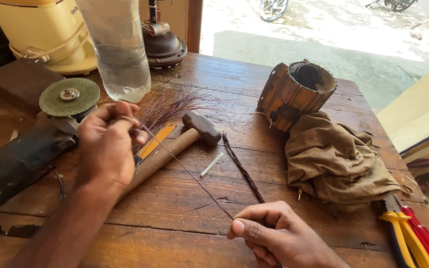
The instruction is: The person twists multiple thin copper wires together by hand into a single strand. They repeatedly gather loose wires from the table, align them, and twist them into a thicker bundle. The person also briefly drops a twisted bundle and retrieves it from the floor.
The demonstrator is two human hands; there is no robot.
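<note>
I have a thin wire [189, 173] pulled taut across the middle of the frame, my left hand [107, 144] pinching its upper end in a narrow grip, my right hand [274, 233] at the bottom edge pinching the lower end. By my judgement, one twisted strand [243, 169] lies finished on the table [175, 208] just right of the wire, while a loose bundle of wires [170, 104] above the hammer [179, 141] looks untouched. At upper left stands a clear plastic bottle [117, 47] with no label showing, beside a cream-coloured housing [45, 30] bearing small dark print.
</note>
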